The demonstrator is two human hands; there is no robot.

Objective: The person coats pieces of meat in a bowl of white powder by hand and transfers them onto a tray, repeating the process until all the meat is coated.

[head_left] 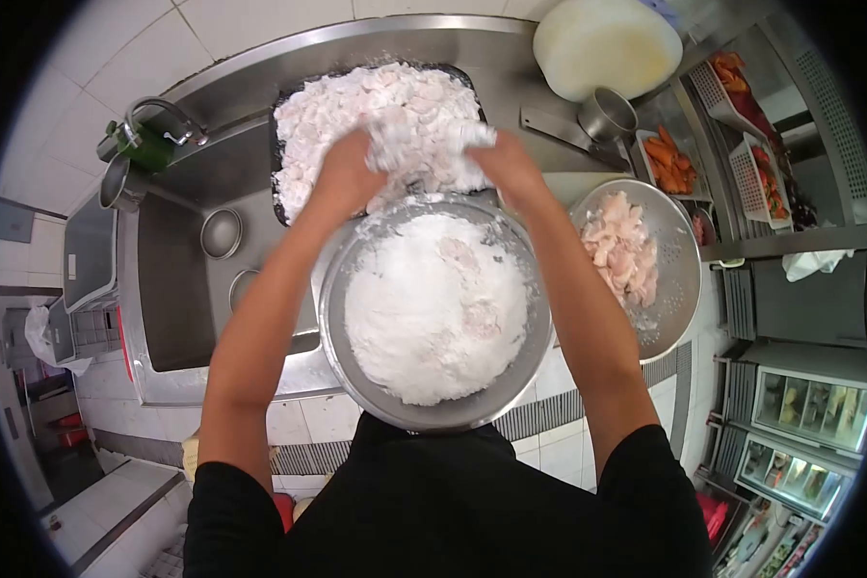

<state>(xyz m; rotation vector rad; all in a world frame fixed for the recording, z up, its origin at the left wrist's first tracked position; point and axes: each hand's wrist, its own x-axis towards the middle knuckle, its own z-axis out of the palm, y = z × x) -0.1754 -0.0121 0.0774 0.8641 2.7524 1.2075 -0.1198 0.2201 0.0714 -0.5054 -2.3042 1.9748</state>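
Note:
Both hands are over a dark tray (279, 144) heaped with flour-coated chicken pieces (424, 91). My left hand (368, 154) is at the middle of the heap, its white-dusted fingers smeared by motion. To its right, my right hand (491, 154) reaches in at the tray's side, also floury and blurred. Whether either one grips a piece, I cannot tell. Close to my body stands a big metal bowl (332, 356) of white flour (405, 318), with a few coated lumps on top. Raw chicken strips (621, 246) lie in a perforated metal colander (684, 270) by my right forearm.
On the left is a steel sink (173, 299) with a small metal bowl (222, 234) and a faucet (164, 116). A knife (573, 140), a metal pot (607, 114) and a round whitish board (602, 48) are at the back right. Shelves beyond hold carrots (669, 164) and white baskets (759, 183).

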